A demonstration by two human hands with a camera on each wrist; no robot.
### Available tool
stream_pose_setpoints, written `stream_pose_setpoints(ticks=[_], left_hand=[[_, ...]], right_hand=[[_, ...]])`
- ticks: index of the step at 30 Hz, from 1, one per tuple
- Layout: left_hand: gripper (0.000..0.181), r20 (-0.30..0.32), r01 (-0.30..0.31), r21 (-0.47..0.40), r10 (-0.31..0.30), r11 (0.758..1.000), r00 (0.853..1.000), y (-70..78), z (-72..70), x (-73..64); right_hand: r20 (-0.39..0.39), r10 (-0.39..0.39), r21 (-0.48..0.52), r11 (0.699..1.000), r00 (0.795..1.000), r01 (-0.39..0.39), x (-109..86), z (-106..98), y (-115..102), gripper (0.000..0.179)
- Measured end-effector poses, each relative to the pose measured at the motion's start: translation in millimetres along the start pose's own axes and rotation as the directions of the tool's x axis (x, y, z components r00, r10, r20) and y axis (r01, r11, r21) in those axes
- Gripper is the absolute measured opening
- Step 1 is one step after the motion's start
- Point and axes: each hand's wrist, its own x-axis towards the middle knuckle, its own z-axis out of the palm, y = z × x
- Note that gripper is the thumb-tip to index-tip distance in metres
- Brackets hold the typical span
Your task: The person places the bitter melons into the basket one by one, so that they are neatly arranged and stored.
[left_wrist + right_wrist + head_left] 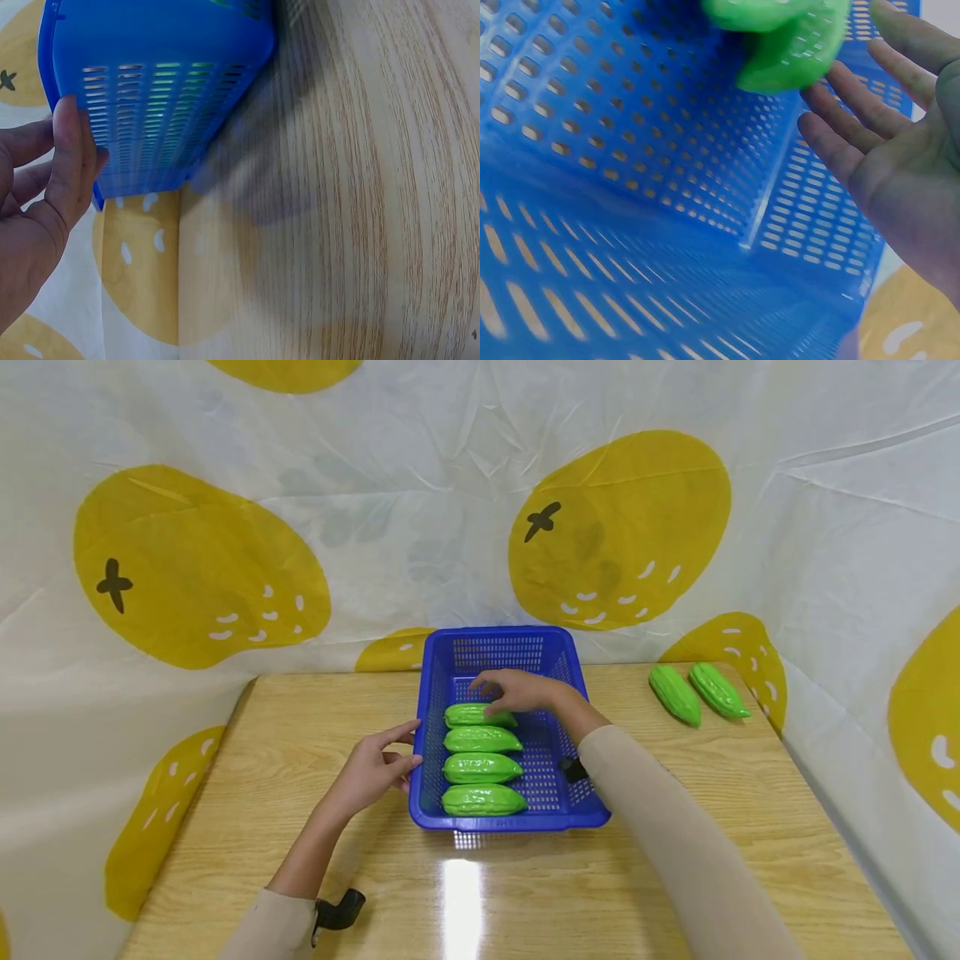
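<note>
A blue perforated plastic basket [555, 820] stands on the wooden table, with several shiny green bitter melons [482, 768] lined up along its left side. My left hand [372, 770] is at the basket's left rim, its fingertips touching the outside; the left wrist view shows the fingers extended against the slotted wall [161, 45]. Inside the basket, my right hand [519, 691] reaches over the farthest bitter melon [468, 715] and partly covers it. Seen from the right wrist, the fingers [840, 112] are fairly straight, with their tips right at a melon's end [791, 60] and the thumb apart.
Two more green bitter melons [675, 695] lie side by side on the table [750, 827] at the back right. A white cloth [420, 443] printed with large yellow fruit hangs behind the table and around its sides, close to the basket's far end.
</note>
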Motion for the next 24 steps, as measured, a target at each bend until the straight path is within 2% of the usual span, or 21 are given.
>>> stream_pose_setpoints(ticks=[6,15,24], left_hand=[[0.061,-0.008,0.012,0.012,-0.012,1.0,1.0,1.3,0.7,-0.1],[0.061,-0.008,0.009,0.01,-0.009,1.0,1.0,-0.7,0.3,-1.0],[0.061,-0.005,0.012,0.004,-0.012,1.0,1.0,1.1,1.1,-1.8]], right_hand=[[-0.062,-0.019,0.003,1.0,0.998,0.019,-15.6,-16,-8,0.052],[-0.159,-0.032,0.07,0.997,0.987,0.043,-48.4,-38,-13,0.052],[-0.25,-0.049,0.1,0.992,0.967,0.076,-84.5,-52,-4,0.056]])
